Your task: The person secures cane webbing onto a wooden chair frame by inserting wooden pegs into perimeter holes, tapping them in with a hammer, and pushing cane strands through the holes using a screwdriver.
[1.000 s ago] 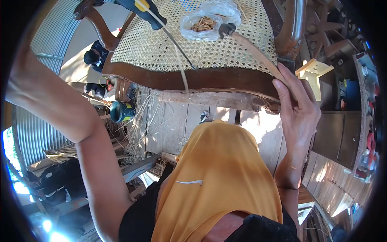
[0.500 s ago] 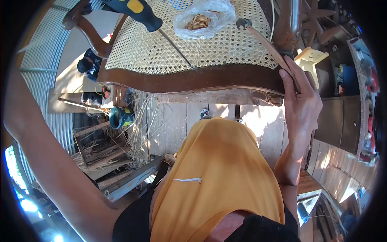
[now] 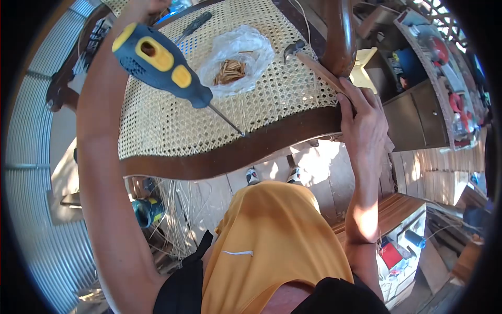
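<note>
My right hand [image 3: 363, 118] is closed round the wooden handle of a hammer [image 3: 319, 68], its dark metal head over the woven cane seat [image 3: 172, 120] of a chair. At the top edge of the view, my left hand [image 3: 156, 5] is mostly cut off, and its fingers cannot be made out. A screwdriver [image 3: 180, 73] with a blue-grey and yellow handle stands tilted, its tip at the seam where the cane meets the dark wooden seat rail [image 3: 209, 165]; no hand touches it. Small wooden pegs [image 3: 230, 71] lie in a clear plastic bag [image 3: 256, 52] on the cane.
A second dark-handled tool [image 3: 196, 23] lies farther back on the cane. To the right rises a polished chair post [image 3: 340, 36]. Loose cane strips [image 3: 180, 209] and a dark green bucket [image 3: 146, 212] are on the floor at left. A cabinet [image 3: 415, 118] stands at right.
My left arm has swung inward and up, bringing the left hand to the top edge. The view has shifted, showing more of the seat. The right hand keeps the hammer.
</note>
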Demonstrator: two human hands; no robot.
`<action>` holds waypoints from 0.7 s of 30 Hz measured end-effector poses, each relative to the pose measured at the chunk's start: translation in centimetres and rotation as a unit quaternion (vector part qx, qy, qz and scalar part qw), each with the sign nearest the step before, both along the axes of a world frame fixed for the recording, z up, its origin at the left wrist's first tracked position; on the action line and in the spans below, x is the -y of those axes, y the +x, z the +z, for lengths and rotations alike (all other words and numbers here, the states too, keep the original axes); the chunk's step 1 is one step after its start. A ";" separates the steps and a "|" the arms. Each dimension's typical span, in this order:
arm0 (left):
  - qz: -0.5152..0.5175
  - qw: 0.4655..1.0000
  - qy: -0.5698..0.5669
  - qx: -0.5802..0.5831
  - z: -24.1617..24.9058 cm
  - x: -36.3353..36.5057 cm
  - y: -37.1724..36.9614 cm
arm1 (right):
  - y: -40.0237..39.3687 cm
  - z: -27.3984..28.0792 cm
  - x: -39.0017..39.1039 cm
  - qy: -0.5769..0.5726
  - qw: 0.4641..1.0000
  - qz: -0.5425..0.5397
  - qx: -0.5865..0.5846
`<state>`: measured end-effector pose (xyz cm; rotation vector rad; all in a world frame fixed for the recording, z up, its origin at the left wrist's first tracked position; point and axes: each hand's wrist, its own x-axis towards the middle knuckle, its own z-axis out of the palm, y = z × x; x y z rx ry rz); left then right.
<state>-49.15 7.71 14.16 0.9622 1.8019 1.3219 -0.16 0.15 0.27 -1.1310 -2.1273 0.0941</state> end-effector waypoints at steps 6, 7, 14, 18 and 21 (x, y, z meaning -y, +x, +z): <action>-0.224 0.966 -0.121 0.036 -12.3 -4.5 -7.9 | -0.6 -0.9 -0.3 0.036 0.999 -0.014 0.010; -0.210 0.972 -0.101 0.033 -12.6 -3.7 -6.8 | -0.5 -0.8 0.0 0.046 0.999 -0.021 0.002; -0.201 0.976 0.007 -0.080 -9.8 4.7 0.7 | -0.2 -0.2 2.5 -0.016 0.989 -0.041 -0.140; -0.208 0.976 0.050 -0.031 -9.2 10.6 4.4 | -0.4 -0.1 2.3 -0.011 0.993 -0.014 -0.118; -0.193 0.981 -0.003 -0.031 -8.4 13.5 7.5 | -1.3 0.1 2.0 -0.006 0.996 0.021 -0.086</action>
